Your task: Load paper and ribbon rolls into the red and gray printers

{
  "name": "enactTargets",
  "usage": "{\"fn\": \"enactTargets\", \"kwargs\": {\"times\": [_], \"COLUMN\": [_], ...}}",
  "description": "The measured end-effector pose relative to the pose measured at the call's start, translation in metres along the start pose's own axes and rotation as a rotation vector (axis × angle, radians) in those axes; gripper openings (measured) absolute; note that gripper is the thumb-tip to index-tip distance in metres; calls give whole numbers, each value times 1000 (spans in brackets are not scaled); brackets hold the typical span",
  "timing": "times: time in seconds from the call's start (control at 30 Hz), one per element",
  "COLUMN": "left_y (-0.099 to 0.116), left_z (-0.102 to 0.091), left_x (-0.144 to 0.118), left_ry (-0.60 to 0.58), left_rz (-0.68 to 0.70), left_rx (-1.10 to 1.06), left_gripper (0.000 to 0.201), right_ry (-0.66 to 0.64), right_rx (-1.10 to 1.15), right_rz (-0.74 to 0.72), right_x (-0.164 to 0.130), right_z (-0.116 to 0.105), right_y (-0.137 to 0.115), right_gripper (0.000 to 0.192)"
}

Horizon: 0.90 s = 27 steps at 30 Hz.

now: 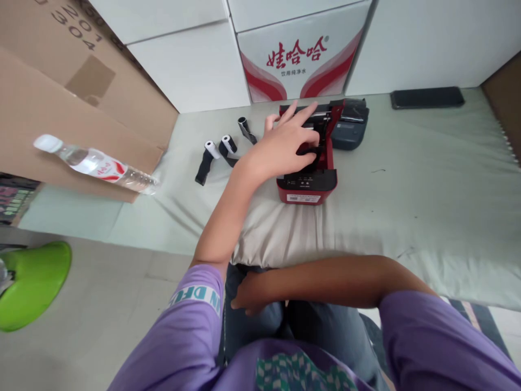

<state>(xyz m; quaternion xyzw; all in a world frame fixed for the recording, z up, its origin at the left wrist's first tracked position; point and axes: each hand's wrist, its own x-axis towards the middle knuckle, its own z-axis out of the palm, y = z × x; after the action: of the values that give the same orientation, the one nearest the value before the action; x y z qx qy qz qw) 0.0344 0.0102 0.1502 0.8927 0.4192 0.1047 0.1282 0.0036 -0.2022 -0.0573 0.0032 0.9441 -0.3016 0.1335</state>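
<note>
Nearest, the right hand (250, 293) rests flat on the lap, fingers loosely extended, holding nothing. Beyond, on the pale bed sheet (407, 190), the left hand (285, 144) lies spread over the open red printer (311, 176), fingers inside its bay. Left of it lie three paper rolls (222, 149); open sheet extends rightward. Farthest, a phone (427, 98) lies before the boxes (301, 54).

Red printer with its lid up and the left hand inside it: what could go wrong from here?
1. The left hand has its fingers inside the open red printer; the raised lid could drop on them.
2. The printer sits on a soft, wrinkled cloth, and the right hand rests on the lap rather than bracing it, so pressing may shift or tilt it.
3. The small rolls lie loose near the left forearm and could be knocked away.
</note>
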Motion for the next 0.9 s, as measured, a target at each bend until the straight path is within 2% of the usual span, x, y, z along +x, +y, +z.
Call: {"fn": "enactTargets", "kwargs": {"times": [0.1, 0.17, 0.33, 0.5, 0.57, 0.73, 0.9], "left_y": [-1, -3, -6, 2, 7, 18, 21], "left_z": [2, 2, 1, -6, -8, -11, -13], "left_x": [3, 5, 6, -3, -9, -18, -19], "left_ry": [1, 13, 55, 95, 69, -128, -148], "left_rz": [-13, -18, -14, 28, 52, 83, 60], "left_rx": [-10, -13, -7, 37, 4, -22, -32], "left_gripper": [24, 26, 25, 20, 20, 12, 29], "right_ry": [-126, -164, -194, -213, -222, -213, -186], "right_rx": [-4, -11, -23, -3, 11, 25, 36], "right_rz": [2, 14, 27, 26, 18, 15, -2], "right_x": [0, -2, -7, -8, -8, -5, -2], "right_z": [-2, -6, -13, -17, -17, -15, -11], "right_y": [-1, -3, -6, -5, -4, -3, 0], "right_gripper": [10, 8, 9, 9, 13, 20, 17]}}
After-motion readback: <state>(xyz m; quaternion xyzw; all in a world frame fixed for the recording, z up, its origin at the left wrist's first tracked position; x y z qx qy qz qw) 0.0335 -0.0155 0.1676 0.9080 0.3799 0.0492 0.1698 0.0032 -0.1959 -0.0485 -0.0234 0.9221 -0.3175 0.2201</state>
